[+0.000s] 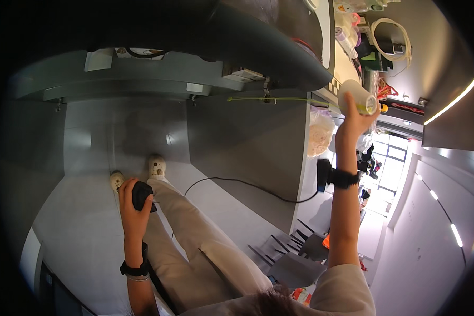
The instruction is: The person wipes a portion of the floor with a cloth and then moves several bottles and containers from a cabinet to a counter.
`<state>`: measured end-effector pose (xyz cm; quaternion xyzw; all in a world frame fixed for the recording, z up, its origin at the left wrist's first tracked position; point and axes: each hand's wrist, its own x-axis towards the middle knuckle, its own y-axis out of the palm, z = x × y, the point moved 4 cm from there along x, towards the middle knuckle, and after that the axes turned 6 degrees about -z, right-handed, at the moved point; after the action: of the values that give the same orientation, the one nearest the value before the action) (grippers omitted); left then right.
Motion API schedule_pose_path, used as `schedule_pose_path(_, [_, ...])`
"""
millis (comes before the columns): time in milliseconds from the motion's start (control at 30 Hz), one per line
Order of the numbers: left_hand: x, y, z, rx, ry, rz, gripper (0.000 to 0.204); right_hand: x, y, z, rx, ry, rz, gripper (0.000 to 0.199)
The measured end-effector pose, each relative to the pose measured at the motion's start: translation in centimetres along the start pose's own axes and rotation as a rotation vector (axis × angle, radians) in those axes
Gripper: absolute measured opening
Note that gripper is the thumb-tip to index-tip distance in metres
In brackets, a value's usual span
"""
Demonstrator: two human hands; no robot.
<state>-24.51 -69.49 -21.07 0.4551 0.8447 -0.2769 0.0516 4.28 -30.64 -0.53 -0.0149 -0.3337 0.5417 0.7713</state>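
My left hand hangs low beside my legs, its fingers wrapped round a dark, rounded object whose kind I cannot make out. My right hand is raised at the upper right by the counter edge. It grips a whitish, translucent cup, tilted over so that its ringed end points to the lower right. A thin yellow-green strip stretches leftward from near the cup; whether it touches the cup is hidden. Black bands with small devices sit on both wrists.
A counter holds bottles, bags and a coiled pale hose. Below it hangs a clear bag next to a grey panel. A black cable runs from my right wrist device toward my legs. Dark chairs stand lower right.
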Motion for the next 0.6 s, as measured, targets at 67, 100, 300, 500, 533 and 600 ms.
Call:
schedule_pose_path(67, [0.0,-0.4,-0.3,0.007,0.000,-0.021,0.046,-2.5,-0.1,2.8,0.080,0.043,0.024,0.070])
schedule_pose_path(100, [0.1,-0.5,-0.4,0.006,0.003,-0.030,0.046,-4.0,-0.2,4.3,0.013,-0.011,0.075,0.069])
schedule_pose_path(300, [0.5,-0.5,0.5,-0.028,-0.016,-0.050,0.046,-14.5,1.7,8.5,-0.144,-0.182,0.432,0.083])
schedule_pose_path(500, [0.1,-0.5,1.8,-0.053,-0.152,-0.041,0.049,-22.6,9.0,4.5,0.098,0.239,0.649,0.076])
schedule_pose_path(533, [-0.1,-0.6,2.3,-0.049,-0.149,-0.055,0.049,-23.0,10.2,3.2,0.087,0.307,0.649,0.075])
schedule_pose_path(600, [-0.7,-0.6,3.3,-0.031,-0.152,-0.068,0.050,-24.1,13.1,0.6,0.049,0.452,0.650,0.074])
